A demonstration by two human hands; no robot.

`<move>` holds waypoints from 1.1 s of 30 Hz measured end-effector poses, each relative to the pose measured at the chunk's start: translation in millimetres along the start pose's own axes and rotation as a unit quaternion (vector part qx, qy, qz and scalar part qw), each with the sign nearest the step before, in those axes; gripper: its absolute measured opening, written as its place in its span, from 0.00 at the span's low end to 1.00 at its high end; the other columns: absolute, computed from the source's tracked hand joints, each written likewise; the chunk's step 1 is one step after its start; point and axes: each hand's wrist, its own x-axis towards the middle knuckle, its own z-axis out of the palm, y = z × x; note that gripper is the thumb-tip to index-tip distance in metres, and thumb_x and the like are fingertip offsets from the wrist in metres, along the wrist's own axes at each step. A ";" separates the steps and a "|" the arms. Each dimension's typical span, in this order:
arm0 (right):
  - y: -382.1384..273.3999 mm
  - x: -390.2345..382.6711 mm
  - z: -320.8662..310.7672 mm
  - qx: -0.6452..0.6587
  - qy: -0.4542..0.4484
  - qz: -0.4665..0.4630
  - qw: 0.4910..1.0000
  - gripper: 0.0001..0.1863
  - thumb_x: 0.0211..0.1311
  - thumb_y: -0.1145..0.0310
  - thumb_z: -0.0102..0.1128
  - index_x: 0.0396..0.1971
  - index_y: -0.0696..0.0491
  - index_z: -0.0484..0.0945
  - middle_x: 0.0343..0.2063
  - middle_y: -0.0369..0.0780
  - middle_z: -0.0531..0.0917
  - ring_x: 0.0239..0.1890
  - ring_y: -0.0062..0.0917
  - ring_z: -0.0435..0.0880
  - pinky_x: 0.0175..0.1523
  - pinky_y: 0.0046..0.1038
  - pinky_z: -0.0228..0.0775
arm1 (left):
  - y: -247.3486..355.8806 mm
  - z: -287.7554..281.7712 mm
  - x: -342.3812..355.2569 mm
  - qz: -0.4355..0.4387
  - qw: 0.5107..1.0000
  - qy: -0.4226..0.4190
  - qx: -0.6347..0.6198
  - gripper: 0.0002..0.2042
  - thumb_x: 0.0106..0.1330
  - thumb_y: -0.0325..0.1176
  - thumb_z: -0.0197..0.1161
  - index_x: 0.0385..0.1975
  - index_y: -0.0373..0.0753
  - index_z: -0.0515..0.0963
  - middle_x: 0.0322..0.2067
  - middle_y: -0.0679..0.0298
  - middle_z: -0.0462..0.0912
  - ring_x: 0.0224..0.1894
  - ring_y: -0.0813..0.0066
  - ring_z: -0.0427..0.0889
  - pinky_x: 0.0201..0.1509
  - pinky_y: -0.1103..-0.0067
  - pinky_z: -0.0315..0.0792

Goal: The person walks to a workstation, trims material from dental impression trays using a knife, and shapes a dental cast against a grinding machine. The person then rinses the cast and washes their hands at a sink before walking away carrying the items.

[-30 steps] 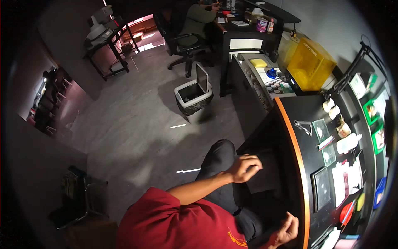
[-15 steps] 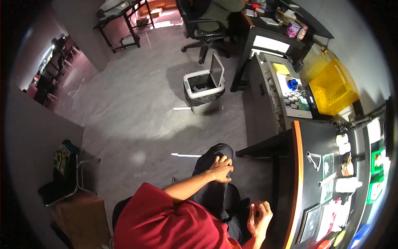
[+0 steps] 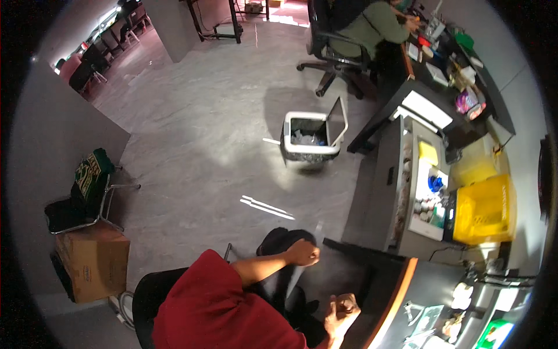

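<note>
My left hand (image 3: pixel 304 253) is closed in a fist above my dark-trousered knee (image 3: pixel 272 241). A faint, pale see-through streak shows just past its knuckles; I cannot make out what it is. Lower and to the right, my right hand (image 3: pixel 342 314) is raised beside the orange-edged black table (image 3: pixel 401 291), its fingers curled in. Whatever either hand might hold is hidden by the fingers. Neither hand touches the table. On the tabletop lie a clear greenish sheet (image 3: pixel 429 320) and a small metal tool (image 3: pixel 411 313).
Ahead stands a lined waste bin (image 3: pixel 311 156) with its lid raised. An open drawer (image 3: pixel 386 180) and a yellow bin (image 3: pixel 485 215) are at right. A person (image 3: pixel 372 29) sits at the far desk. A chair (image 3: pixel 87 198) and cardboard box (image 3: pixel 96 262) are at left.
My left hand has gone from spread fingers on the knee to a fist. My right hand has shifted down and left in the picture. The whole view has turned, showing more of the far desk.
</note>
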 end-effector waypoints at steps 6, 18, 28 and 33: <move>-80.4 51.8 -24.0 -0.010 -0.061 0.155 0.986 0.09 0.63 0.70 0.70 0.30 0.57 0.79 0.20 0.33 0.77 0.24 0.14 0.73 0.31 0.21 0.66 | -25.7 -17.8 -19.5 -0.096 0.994 -0.059 -0.010 0.13 0.63 0.47 0.57 0.35 0.52 0.89 0.40 0.61 0.90 0.46 0.56 0.87 0.50 0.60 0.77; -251.0 211.3 77.0 -0.080 -0.247 0.036 0.965 0.24 0.75 0.62 0.58 0.17 0.59 0.71 0.15 0.37 0.74 0.20 0.18 0.69 0.27 0.28 0.62 | -30.4 -232.0 -203.0 -0.221 0.906 0.209 -0.295 0.11 0.60 0.36 0.61 0.26 0.41 0.89 0.30 0.59 0.90 0.34 0.62 0.87 0.47 0.70 0.78; -379.1 319.2 274.0 -0.025 -0.396 -0.191 0.898 0.08 0.60 0.71 0.69 0.28 0.61 0.82 0.26 0.46 0.85 0.26 0.32 0.85 0.32 0.30 0.75 | -83.2 -402.0 -321.5 -0.350 0.683 0.542 -0.344 0.12 0.73 0.36 0.57 0.41 0.36 0.84 0.27 0.59 0.86 0.30 0.70 0.86 0.38 0.72 0.79; -404.6 374.8 364.8 -0.032 -0.439 -0.162 0.883 0.10 0.69 0.70 0.64 0.34 0.63 0.85 0.24 0.39 0.86 0.24 0.19 0.83 0.32 0.24 0.75 | -96.9 -472.3 -354.4 -0.344 0.582 0.624 -0.391 0.08 0.72 0.34 0.61 0.42 0.37 0.82 0.30 0.64 0.85 0.33 0.77 0.83 0.41 0.78 0.77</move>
